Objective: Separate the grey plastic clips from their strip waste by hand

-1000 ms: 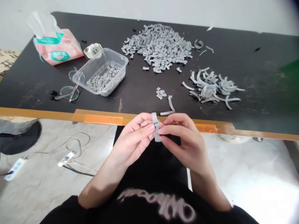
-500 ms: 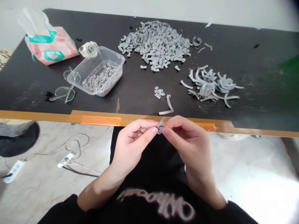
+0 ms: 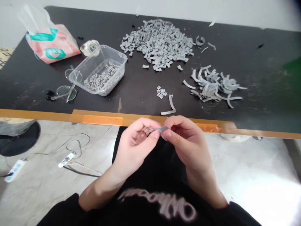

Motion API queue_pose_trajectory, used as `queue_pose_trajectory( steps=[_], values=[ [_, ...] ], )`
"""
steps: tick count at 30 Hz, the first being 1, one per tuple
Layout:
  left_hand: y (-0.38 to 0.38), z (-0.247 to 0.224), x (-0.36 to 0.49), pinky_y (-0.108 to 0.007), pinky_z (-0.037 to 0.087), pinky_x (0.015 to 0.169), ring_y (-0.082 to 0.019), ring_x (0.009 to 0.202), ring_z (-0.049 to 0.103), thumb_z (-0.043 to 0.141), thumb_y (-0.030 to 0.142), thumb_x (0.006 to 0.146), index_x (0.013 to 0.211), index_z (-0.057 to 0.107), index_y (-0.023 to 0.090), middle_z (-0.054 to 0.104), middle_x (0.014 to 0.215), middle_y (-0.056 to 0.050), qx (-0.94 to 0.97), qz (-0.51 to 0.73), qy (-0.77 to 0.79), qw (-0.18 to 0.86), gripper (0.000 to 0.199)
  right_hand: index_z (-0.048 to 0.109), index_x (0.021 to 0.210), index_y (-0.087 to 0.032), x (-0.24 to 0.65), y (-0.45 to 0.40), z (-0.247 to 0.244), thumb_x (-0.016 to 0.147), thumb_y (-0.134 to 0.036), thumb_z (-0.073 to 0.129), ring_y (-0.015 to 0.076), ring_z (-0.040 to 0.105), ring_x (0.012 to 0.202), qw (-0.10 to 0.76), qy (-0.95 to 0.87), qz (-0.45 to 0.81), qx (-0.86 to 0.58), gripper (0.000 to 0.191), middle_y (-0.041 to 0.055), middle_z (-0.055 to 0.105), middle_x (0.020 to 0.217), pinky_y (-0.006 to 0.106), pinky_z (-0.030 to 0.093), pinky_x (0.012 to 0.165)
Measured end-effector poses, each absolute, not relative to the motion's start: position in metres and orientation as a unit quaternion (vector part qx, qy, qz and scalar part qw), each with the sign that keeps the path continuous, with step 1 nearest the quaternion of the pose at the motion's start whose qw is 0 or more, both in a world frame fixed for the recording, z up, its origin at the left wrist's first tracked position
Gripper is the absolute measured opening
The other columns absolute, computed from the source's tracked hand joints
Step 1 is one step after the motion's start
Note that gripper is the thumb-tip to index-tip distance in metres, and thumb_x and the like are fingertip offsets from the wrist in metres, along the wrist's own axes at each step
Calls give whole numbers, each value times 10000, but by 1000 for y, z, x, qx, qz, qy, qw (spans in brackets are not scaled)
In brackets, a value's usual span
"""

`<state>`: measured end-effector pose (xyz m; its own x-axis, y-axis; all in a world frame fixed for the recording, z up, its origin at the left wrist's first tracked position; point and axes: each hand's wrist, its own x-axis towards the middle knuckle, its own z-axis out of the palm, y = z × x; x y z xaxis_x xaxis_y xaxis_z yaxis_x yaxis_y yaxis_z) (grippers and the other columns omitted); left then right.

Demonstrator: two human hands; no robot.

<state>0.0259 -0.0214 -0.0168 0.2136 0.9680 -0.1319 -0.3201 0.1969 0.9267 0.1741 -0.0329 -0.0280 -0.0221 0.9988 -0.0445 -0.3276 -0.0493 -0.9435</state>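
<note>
Between my fingertips, just in front of the table edge, is a small grey strip (image 3: 161,129), partly hidden by the fingers. My left hand (image 3: 138,144) pinches its left end with thumb and forefinger. My right hand (image 3: 188,141) pinches the right end. On the table beyond lie a small cluster of little grey buckles (image 3: 161,92) and a strip with a buckle on it (image 3: 171,103) beside another loose strip (image 3: 167,112). A pile of loose grey strips (image 3: 210,86) lies to the right.
A large heap of folded grey pieces (image 3: 162,44) is at the back. Left of it stand a clear plastic box (image 3: 100,91) holding small buckles, a tape roll (image 3: 90,47), eyeglasses (image 3: 67,92) and a tissue pack (image 3: 53,45). Orange tape (image 3: 101,120) runs along the table edge.
The strip's upright end has turned down to lie sideways between my fingertips, pointing right. Both hands stay close together in nearly the same place. The camera view has shifted slightly.
</note>
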Motion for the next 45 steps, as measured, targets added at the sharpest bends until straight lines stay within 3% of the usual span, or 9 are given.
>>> queue_pose_trajectory(
  steps=[7, 15, 21, 27, 45],
  values=[
    [-22, -15, 25, -163, 494, 679, -86, 733, 596, 682, 208, 909, 863, 688, 198, 664, 804, 7, 404, 479, 416, 659, 47, 700, 853, -231, 183, -34, -31, 878, -272, 754, 114, 570, 689, 572, -384, 580, -435, 72, -23, 641, 768, 257, 473, 664],
    [-22, -5, 27, -223, 543, 686, -126, 721, 657, 762, 237, 839, 823, 707, 193, 709, 793, -7, 407, 457, 450, 650, 72, 682, 836, -225, 184, -35, -29, 863, -315, 761, 129, 607, 683, 564, -421, 551, -448, 123, -12, 656, 768, 276, 532, 665],
    [-22, -3, 27, -222, 545, 669, -129, 717, 656, 789, 237, 811, 809, 721, 188, 714, 785, -13, 424, 462, 458, 630, 84, 697, 904, -250, 182, -41, -19, 872, -235, 747, 137, 615, 728, 576, -455, 498, -462, 61, -14, 645, 787, 268, 526, 675],
    [-26, 1, 30, -252, 569, 783, -145, 803, 685, 715, 179, 865, 850, 727, 195, 735, 870, -23, 443, 475, 465, 601, 25, 704, 927, -256, 181, -43, -11, 861, -174, 733, 158, 617, 761, 570, -511, 412, -494, 109, 1, 659, 828, 298, 527, 695],
    [-29, 1, 28, -250, 547, 754, -148, 779, 649, 726, 201, 860, 827, 706, 205, 702, 820, -13, 474, 463, 455, 595, 38, 714, 878, -267, 184, -51, -6, 863, -187, 720, 187, 630, 730, 561, -567, 381, -468, 81, 8, 676, 780, 346, 542, 671]
  ],
)
